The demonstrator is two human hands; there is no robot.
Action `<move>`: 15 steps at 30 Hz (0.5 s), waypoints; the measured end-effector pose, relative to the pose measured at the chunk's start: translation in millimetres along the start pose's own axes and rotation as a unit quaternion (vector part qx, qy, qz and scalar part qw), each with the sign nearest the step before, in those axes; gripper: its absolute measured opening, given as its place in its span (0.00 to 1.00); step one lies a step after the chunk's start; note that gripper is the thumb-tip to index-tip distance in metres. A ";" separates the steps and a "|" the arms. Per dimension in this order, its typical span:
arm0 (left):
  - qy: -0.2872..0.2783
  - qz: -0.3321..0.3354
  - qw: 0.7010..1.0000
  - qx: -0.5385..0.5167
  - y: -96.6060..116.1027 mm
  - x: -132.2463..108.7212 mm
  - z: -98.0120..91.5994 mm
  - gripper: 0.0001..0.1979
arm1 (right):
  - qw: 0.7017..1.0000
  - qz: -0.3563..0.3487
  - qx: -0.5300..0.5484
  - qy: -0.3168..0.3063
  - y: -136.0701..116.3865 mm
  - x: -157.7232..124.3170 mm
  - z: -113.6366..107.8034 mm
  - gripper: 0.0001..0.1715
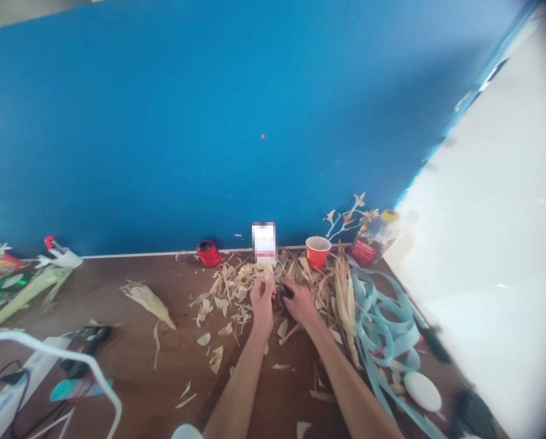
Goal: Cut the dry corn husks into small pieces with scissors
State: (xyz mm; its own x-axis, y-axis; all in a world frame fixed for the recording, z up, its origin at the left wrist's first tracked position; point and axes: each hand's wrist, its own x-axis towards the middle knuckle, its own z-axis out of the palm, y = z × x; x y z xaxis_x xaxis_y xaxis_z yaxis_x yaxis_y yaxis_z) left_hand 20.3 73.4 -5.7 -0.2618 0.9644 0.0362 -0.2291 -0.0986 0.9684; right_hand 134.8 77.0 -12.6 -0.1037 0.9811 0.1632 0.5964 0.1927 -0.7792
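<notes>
My left hand (262, 294) is closed in a pinch on a pale piece of dried husk (264, 270) over the middle of the table. Close on its right, my right hand (296, 297) is wrapped round dark-handled scissors (287, 291), whose tips point toward the husk at my left fingers. Loose husk scraps (229, 281) lie around and behind both hands. Just behind them a phone (264, 242) with a lit screen stands upright against the blue wall.
A red paper cup (318, 252) and a red container (208, 253) stand by the wall. Husk bundles (148, 300) lie left and right. Blue-green ribbon (391, 323) coils at the right. At the lower left are a power strip (30, 378) and a white curved tube (94, 366).
</notes>
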 end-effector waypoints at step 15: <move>0.055 0.000 0.997 -0.054 5.3 -3.2 2.5 0.19 | 0.999 0.008 -0.027 -0.033 -3.2 -1.5 -4.0 0.30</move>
State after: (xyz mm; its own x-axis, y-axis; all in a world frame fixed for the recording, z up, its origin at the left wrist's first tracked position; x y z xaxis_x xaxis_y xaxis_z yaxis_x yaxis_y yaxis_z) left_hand 22.2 70.4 -0.1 -0.3614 0.9324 0.0038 -0.3266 -0.1304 0.9361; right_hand 136.2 74.8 -8.0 -0.1446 0.9835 0.1091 0.6401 0.1770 -0.7476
